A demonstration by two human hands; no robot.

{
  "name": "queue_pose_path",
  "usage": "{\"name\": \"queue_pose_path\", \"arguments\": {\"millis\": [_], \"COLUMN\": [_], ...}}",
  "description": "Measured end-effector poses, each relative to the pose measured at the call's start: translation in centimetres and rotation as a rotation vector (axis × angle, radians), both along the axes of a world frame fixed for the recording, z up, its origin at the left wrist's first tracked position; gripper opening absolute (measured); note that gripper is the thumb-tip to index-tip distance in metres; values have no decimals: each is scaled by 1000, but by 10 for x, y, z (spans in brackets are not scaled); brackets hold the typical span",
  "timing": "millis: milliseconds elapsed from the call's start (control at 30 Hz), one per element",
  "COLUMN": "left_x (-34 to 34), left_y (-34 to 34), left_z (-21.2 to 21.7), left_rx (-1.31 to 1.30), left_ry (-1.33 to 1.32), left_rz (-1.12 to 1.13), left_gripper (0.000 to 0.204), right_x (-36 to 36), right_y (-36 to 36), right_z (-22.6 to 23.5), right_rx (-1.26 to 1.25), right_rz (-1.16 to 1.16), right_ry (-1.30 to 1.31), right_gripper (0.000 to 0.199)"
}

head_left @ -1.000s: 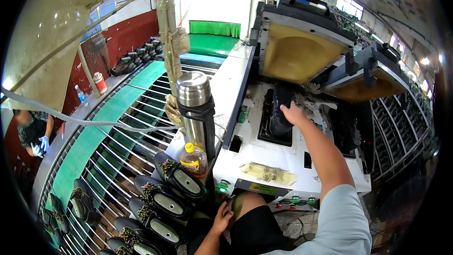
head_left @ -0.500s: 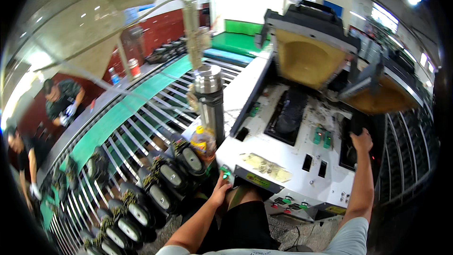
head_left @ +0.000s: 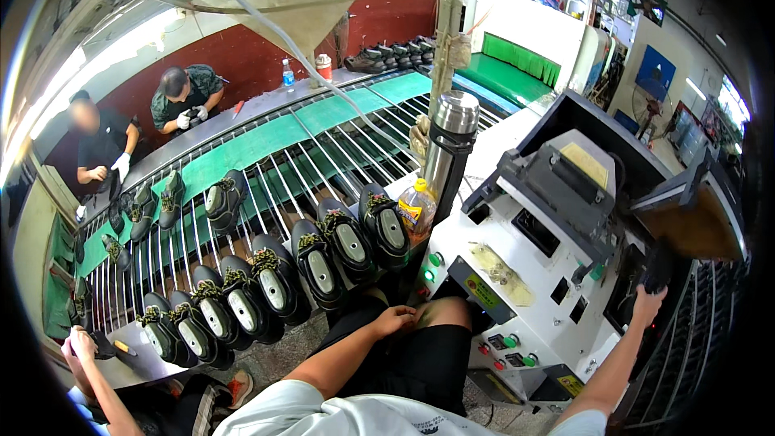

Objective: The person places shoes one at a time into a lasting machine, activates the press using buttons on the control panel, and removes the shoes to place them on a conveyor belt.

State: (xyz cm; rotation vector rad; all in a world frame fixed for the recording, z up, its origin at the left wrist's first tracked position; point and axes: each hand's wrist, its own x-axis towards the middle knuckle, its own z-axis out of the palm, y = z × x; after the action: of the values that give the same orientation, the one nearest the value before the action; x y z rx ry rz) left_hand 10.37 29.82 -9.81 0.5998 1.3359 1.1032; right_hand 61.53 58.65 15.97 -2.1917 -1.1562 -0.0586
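Observation:
My right hand (head_left: 648, 304) grips a black shoe (head_left: 657, 267) at the right station of a white machine (head_left: 529, 252), beneath a raised lid with a brown pad (head_left: 694, 222). The shoe's underside and its contact with the station are hidden. My left hand (head_left: 395, 320) hovers by my knee, loosely open with nothing visible in it, just below the green buttons (head_left: 433, 266) on the machine's left side. Over the left station, the other lid (head_left: 565, 182) is down and hides what lies under it.
Several black shoes with patterned laces (head_left: 278, 281) line the roller conveyor's (head_left: 282, 182) near edge. A steel flask (head_left: 452, 141) and a yellow-labelled bottle (head_left: 417, 208) stand left of the machine. Across the conveyor, two people handle shoes; another person's hands (head_left: 81, 347) show at lower left.
The left lid has come down over its station. My left hand has left the green button and drawn back toward my knee. My view has swung left; my right hand stays at the right station.

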Motion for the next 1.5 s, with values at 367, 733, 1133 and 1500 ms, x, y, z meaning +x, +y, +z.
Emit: {"name": "queue_pose_path", "arguments": {"millis": [367,733,1133,1500], "left_x": [28,50,-144,-146], "left_y": [-2,6,-27,52], "left_z": [12,213,247,193], "left_rx": [242,632,388,-8], "left_ry": [-26,-543,-346,453], "left_rz": [-223,-276,652,898], "left_gripper": [33,91,72,91], "right_x": [44,-207,-383,-363], "right_y": [-135,-224,-256,-247], "right_z": [-108,5,-18,-41], "right_rx": [557,-264,-305,-170], "right_rz": [265,1334,1719,1567], "right_ry": [335,1188,959,668], "right_gripper": [88,91,70,68]}}
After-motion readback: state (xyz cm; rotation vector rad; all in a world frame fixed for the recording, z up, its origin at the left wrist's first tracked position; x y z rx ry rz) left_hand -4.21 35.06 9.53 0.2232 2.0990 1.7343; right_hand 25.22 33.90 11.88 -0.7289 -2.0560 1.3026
